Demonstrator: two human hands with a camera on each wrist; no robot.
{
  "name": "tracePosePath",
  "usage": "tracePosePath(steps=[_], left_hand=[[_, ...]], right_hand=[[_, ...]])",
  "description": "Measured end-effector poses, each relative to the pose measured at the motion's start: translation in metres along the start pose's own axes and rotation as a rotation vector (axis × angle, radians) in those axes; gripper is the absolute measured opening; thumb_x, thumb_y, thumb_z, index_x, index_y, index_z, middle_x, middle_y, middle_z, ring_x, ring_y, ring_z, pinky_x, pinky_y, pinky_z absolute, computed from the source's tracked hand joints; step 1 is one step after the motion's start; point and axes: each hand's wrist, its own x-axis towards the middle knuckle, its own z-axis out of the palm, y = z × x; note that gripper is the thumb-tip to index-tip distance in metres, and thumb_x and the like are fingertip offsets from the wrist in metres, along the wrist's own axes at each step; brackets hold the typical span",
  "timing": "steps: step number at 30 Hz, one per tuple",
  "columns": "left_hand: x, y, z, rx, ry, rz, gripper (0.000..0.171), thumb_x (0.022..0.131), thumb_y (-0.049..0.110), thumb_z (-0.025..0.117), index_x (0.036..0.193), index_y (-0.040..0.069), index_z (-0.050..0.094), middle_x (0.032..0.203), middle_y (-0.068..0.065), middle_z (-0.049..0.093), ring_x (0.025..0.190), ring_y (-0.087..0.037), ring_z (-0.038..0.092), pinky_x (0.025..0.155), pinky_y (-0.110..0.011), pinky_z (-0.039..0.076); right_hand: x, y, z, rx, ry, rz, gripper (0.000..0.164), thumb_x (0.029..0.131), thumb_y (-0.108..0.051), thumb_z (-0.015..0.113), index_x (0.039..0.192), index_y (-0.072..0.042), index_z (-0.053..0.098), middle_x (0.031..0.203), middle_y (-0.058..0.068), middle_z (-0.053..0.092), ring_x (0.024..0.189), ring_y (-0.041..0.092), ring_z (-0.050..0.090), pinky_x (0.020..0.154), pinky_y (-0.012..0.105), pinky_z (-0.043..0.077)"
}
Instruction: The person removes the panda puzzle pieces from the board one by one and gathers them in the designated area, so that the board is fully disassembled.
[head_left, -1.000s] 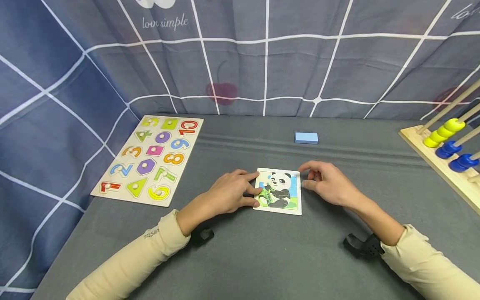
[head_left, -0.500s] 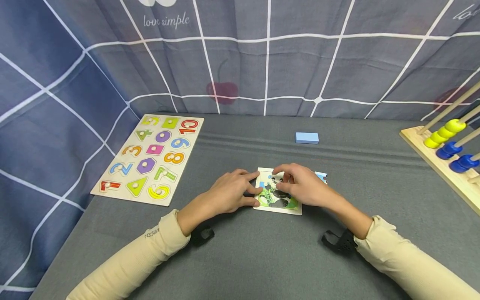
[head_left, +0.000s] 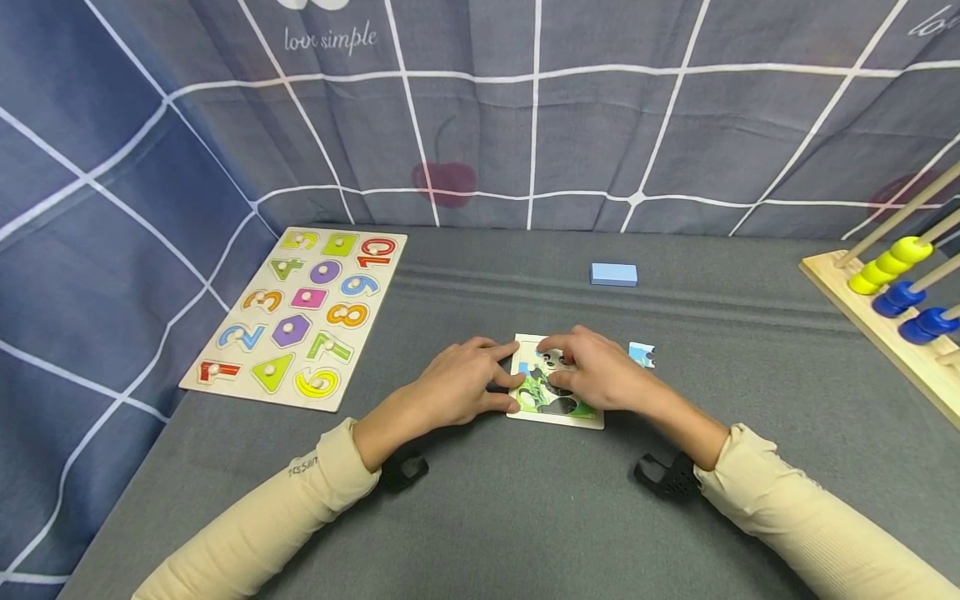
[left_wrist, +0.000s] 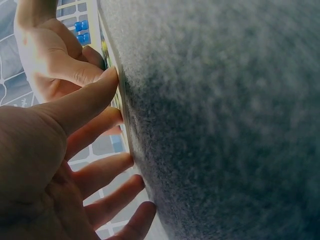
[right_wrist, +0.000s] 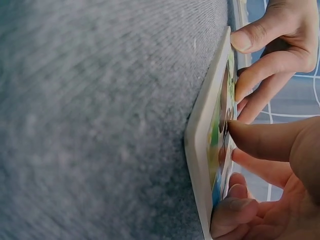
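A square panda jigsaw puzzle (head_left: 557,422) in a pale wooden frame lies flat on the grey cloth. My left hand (head_left: 461,385) rests at its left side, fingers spread, with fingertips on the frame's edge. From the right, my right hand (head_left: 603,371) reaches over the picture. Its thumb and index finger pinch at a puzzle piece around the panda's head, while the other fingers curl underneath. The right wrist view shows the thumb (right_wrist: 260,141) touching the picture surface. The palm covers the puzzle's upper right part. A loose blue puzzle piece (head_left: 642,355) lies just right of the frame.
A wooden number and shape board (head_left: 281,321) lies at the left. Behind the puzzle sits a small blue block (head_left: 613,274). At the right edge stands a wooden bead rack (head_left: 885,321) with yellow and blue beads. A checked curtain (head_left: 480,125) hangs along the back and left.
My right hand has moved left from beside the puzzle onto the picture, bringing the loose blue piece at the right into view. The left hand stays in place.
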Motion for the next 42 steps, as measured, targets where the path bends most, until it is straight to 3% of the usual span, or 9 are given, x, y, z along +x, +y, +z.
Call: tracePosePath(steps=[13, 21, 24, 33, 38, 42], left_hand=[[0.0009, -0.0012, 0.0009, 0.003, -0.006, -0.010, 0.041, 0.088, 0.041, 0.073, 0.125, 0.024, 0.071, 0.153, -0.003, 0.042, 0.134, -0.026, 0.043, 0.098, -0.050, 0.043], [-0.0005, -0.0022, 0.0002, 0.006, 0.007, 0.016, 0.040, 0.088, 0.039, 0.073, 0.124, 0.023, 0.072, 0.152, -0.006, 0.043, 0.134, -0.029, 0.044, 0.098, -0.051, 0.044], [0.0000, -0.0020, 0.0006, 0.011, -0.002, 0.010, 0.040, 0.088, 0.040, 0.073, 0.124, 0.024, 0.071, 0.153, -0.005, 0.042, 0.134, -0.029, 0.043, 0.098, -0.051, 0.043], [0.0001, -0.0008, 0.0002, 0.007, -0.011, -0.012, 0.040, 0.088, 0.041, 0.073, 0.124, 0.025, 0.071, 0.153, -0.003, 0.041, 0.135, -0.026, 0.042, 0.099, -0.050, 0.042], [0.0009, -0.0005, 0.0002, 0.008, -0.018, -0.017, 0.041, 0.088, 0.041, 0.072, 0.125, 0.025, 0.071, 0.154, -0.002, 0.040, 0.135, -0.026, 0.041, 0.099, -0.050, 0.042], [0.0019, -0.0003, 0.0002, 0.004, -0.020, -0.017, 0.041, 0.088, 0.041, 0.072, 0.125, 0.025, 0.071, 0.154, -0.002, 0.040, 0.136, -0.026, 0.041, 0.100, -0.050, 0.041]], right_hand=[[0.0021, -0.0002, 0.0000, -0.007, 0.010, 0.038, 0.034, 0.087, -0.009, 0.074, 0.120, -0.008, 0.069, 0.087, 0.008, 0.047, 0.074, 0.020, 0.041, 0.060, 0.033, 0.034], [0.0027, -0.0026, 0.0001, -0.086, 0.063, 0.004, 0.034, 0.083, -0.011, 0.079, 0.116, -0.011, 0.074, 0.096, 0.010, 0.046, 0.086, 0.025, 0.038, 0.074, 0.037, 0.032], [0.0021, -0.0020, -0.0001, -0.086, 0.068, 0.005, 0.034, 0.082, -0.011, 0.080, 0.116, -0.011, 0.074, 0.099, 0.011, 0.049, 0.086, 0.026, 0.040, 0.073, 0.037, 0.033], [0.0010, -0.0018, -0.0011, -0.063, 0.071, -0.001, 0.038, 0.081, -0.009, 0.080, 0.119, -0.009, 0.072, 0.099, 0.009, 0.054, 0.086, 0.025, 0.044, 0.074, 0.037, 0.036], [-0.0003, -0.0014, -0.0029, -0.048, 0.083, 0.003, 0.044, 0.082, -0.006, 0.077, 0.125, -0.002, 0.067, 0.104, 0.012, 0.057, 0.091, 0.029, 0.046, 0.077, 0.041, 0.038], [-0.0006, 0.0004, -0.0046, -0.045, 0.104, -0.004, 0.038, 0.085, -0.005, 0.074, 0.122, 0.002, 0.068, 0.105, 0.014, 0.059, 0.094, 0.030, 0.048, 0.080, 0.044, 0.038]])
